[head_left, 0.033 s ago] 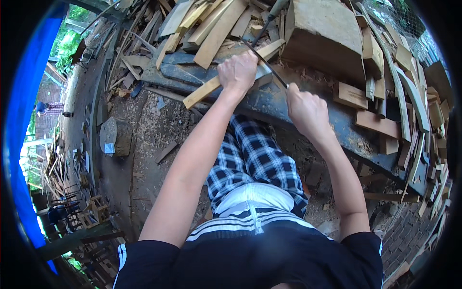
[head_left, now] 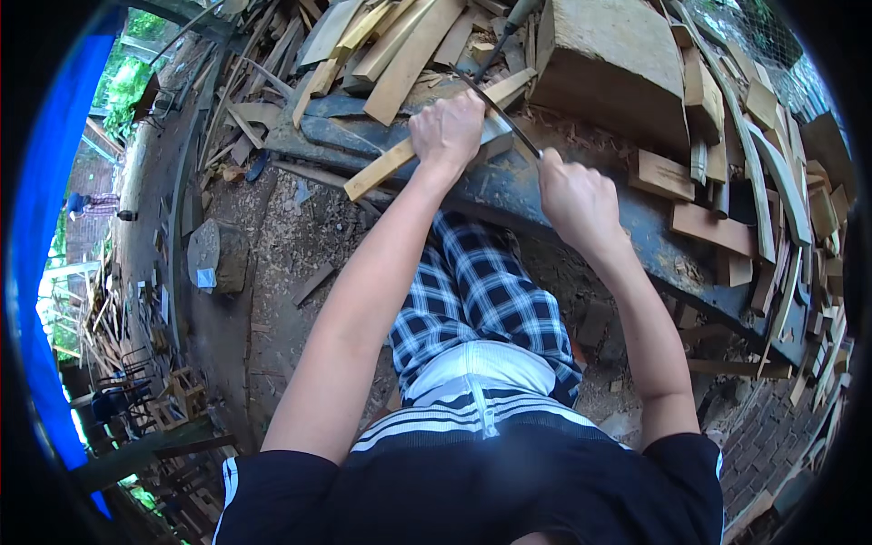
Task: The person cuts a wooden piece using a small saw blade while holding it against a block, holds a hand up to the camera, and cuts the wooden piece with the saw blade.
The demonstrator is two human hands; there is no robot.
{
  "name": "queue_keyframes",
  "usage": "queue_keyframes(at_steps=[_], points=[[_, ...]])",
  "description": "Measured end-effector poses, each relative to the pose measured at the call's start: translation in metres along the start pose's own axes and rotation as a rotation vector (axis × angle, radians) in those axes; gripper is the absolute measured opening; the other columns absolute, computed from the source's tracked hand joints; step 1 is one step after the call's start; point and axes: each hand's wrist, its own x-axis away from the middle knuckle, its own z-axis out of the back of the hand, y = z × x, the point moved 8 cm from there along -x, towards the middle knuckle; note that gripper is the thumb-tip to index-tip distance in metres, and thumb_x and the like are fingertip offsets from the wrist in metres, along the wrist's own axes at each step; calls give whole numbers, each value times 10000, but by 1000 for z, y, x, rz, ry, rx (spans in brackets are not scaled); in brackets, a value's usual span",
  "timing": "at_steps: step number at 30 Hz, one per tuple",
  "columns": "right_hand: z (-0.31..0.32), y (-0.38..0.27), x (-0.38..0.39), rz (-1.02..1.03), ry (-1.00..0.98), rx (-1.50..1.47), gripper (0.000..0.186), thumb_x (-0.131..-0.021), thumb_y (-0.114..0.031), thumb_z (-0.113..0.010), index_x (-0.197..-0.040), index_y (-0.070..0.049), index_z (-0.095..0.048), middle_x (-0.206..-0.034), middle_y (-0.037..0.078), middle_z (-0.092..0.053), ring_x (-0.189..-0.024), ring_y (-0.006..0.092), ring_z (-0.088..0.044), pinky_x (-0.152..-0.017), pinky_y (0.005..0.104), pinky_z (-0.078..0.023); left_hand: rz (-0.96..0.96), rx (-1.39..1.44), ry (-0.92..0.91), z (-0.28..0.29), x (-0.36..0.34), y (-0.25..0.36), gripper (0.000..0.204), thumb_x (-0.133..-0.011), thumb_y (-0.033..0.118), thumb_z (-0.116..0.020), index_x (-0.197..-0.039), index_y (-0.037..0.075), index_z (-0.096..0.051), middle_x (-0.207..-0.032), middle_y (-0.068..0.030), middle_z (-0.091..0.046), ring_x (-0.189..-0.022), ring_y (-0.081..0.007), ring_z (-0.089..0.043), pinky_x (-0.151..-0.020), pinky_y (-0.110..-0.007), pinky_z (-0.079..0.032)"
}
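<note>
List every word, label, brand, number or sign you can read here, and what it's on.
None: no text can be read in this view.
Pale patch on the stump: too small to tell if it is printed.
Thin dark tool in the right hand: no marking legible.
Wooden strip in the left hand: no lettering visible.

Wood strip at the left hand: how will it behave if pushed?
The wood strip looks slim and straight, so probably fairly light and stiff for hand work. Its flat, squared faces suggest it would slide rather than roll.
</note>
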Motion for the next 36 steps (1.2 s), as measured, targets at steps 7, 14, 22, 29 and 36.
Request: queue_keyframes(at_steps=[7, 14, 22, 29, 36], points=[[-19, -7, -62, 47, 100, -15, 171, -861, -130, -472, -870, -17, -601, -784, 195, -690, -762, 339, -700, -660, 440, -557, -19, 15, -24, -13, -4, 7, 527, -966, 366, -331, -795, 43, -710, -812, -235, -681, -791, -422, -673, -745, -505, -528], [-7, 11, 9, -92, -75, -15, 177, -867, -145, -471, -875, 1, -570, -774, 225, -672, -730, 368, -683, -623, 477, -540, -21, 35, 7, -2, -3, 2, 523, -964, 370, -327, -826, 44, -711, -826, -231, -683, -805, -429, -668, -763, -510, -519], [-19, -5, -46, 38, 75, -8, 190, -859, -136, -459, -859, -15, -606, -788, 205, -690, -725, 344, -699, -613, 440, -554, -16, -4, -6, -8, -1, 5, 493, -963, 340, -358, -789, 61, -726, -826, -222, -691, -796, -396, -686, -751, -487, -529], [-2, 7, 1, -9, 0, -5, 175, -864, -121, -460, -864, -1, -586, -783, 207, -687, -715, 358, -695, -611, 457, -555, -17, -1, 56, -2, -1, 4, 507, -950, 320, -357, -722, 50, -720, -782, -222, -685, -762, -389, -690, -728, -470, -540], [-22, 1, -46, 61, 34, -65, 186, -903, -149, -403, -905, -8, -524, -774, 246, -659, -743, 396, -669, -632, 502, -524, -17, 5, -17, -12, -2, 5, 521, -967, 369, -330, -804, 51, -710, -816, -238, -681, -792, -425, -672, -750, -508, -528]])
